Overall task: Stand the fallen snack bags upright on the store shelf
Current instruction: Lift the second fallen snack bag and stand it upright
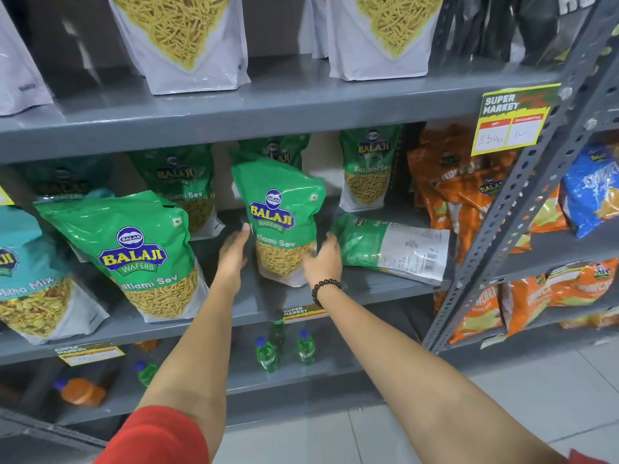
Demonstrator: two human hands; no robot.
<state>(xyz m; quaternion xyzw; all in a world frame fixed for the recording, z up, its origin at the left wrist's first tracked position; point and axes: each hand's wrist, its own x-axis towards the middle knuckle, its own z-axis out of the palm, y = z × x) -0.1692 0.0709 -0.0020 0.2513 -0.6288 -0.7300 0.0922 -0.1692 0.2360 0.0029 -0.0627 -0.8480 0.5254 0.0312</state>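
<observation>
A green Ratlami Sev bag stands upright in the middle of the grey middle shelf. My left hand is beside its left edge with fingers apart, and I cannot tell whether it touches. My right hand, with a black bead bracelet, rests on the bag's lower right corner. Just right of it, a second green bag lies flat on its face, back label up. Another green bag stands leaning at the left front. More green bags stand behind.
A teal Mitha Mix bag stands at far left. Orange snack bags fill the shelf's right end beside a perforated grey upright. White sev bags stand on the shelf above. Small green bottles sit on the shelf below.
</observation>
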